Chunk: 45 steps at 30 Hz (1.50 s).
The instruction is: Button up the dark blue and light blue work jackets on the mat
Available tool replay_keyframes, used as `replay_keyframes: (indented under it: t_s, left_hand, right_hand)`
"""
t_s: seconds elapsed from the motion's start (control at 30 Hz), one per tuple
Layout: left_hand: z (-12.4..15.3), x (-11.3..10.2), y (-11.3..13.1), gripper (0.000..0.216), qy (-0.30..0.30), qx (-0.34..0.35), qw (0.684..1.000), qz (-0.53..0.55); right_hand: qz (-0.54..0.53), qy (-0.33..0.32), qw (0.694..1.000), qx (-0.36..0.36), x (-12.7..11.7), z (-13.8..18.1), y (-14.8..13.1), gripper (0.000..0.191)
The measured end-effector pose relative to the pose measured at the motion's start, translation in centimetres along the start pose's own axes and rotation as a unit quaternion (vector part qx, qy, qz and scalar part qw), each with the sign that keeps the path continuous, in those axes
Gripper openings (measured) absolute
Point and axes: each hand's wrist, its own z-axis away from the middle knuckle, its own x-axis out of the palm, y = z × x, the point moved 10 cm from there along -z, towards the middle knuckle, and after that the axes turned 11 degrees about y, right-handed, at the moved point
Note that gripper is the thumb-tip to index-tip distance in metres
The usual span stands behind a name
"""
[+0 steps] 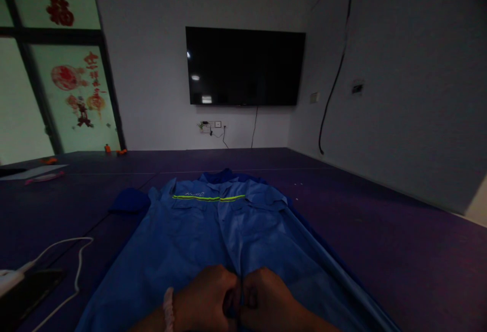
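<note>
A blue work jacket (213, 230) with a yellow-green reflective stripe across the chest lies flat on the dark purple floor, collar away from me. My left hand (207, 299) and my right hand (266, 299) are side by side at the jacket's near hem. Both are closed, pinching the front opening where its two edges meet. A pale band sits on my left wrist.
A white cable (64, 251) and a dark device (26, 289) lie at the left. A folded blue piece (129, 201) sits by the jacket's left shoulder. A wall-mounted TV (245, 65) hangs ahead, above wall sockets (211, 126). A glass door with red decorations (78, 93) is far left.
</note>
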Motion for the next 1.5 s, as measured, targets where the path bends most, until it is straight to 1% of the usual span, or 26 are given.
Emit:
replay_keyframes:
  t_s: [0.17, 0.33, 0.53, 0.63, 0.83, 0.93, 1.1, 1.23, 1.43, 1.5]
  left_hand:
    - [-0.1, -0.2, 0.3, 0.013, 0.004, 0.009, 1.000, -0.019]
    - [-0.1, -0.2, 0.4, 0.012, 0.014, 0.026, 0.999, -0.030]
    - [-0.1, -0.2, 0.4, 0.013, 0.015, 0.028, 0.999, -0.024]
    - [-0.1, -0.2, 0.4, 0.013, 0.017, 0.025, 0.999, -0.028]
    - [-0.1, 0.1, 0.3, 0.014, 0.036, 0.042, 0.998, -0.044]
    - [-0.2, 0.3, 0.2, 0.014, 0.031, 0.046, 0.998, -0.042]
    - [-0.3, 0.3, 0.1, 0.018, 0.030, 0.050, 0.998, -0.034]
    - [-0.3, 0.4, 0.2, 0.018, 0.031, 0.054, 0.998, -0.029]
    - [-0.1, 0.5, 0.1, 0.013, 0.029, 0.048, 0.997, -0.046]
    - [-0.1, 0.5, 0.0, 0.013, 0.029, 0.041, 0.998, -0.048]
  right_hand:
    - [0.006, -0.007, 1.000, 0.001, 0.2, -0.1, 0.1, 0.009]
    - [0.019, 0.010, 1.000, 0.008, 0.1, -0.1, 0.4, 0.010]
    - [0.006, 0.004, 1.000, -0.004, -0.2, -0.1, -0.2, 0.012]
    - [0.017, 0.000, 1.000, -0.002, -0.2, -0.1, -0.2, 0.012]
    - [0.031, -0.007, 0.999, -0.005, -0.2, -0.1, -0.3, 0.014]
    - [0.033, -0.005, 0.999, -0.005, -0.4, -0.1, -0.3, 0.015]
    - [0.010, -0.009, 1.000, -0.021, -0.5, 0.2, -0.6, 0.019]
    - [0.009, -0.011, 0.999, -0.032, -0.2, 0.2, -0.6, 0.014]
    - [0.026, 0.009, 0.999, -0.026, 0.0, 0.0, -0.1, 0.015]
    - [0.027, 0.002, 0.999, -0.027, 0.0, -0.1, -0.2, 0.015]
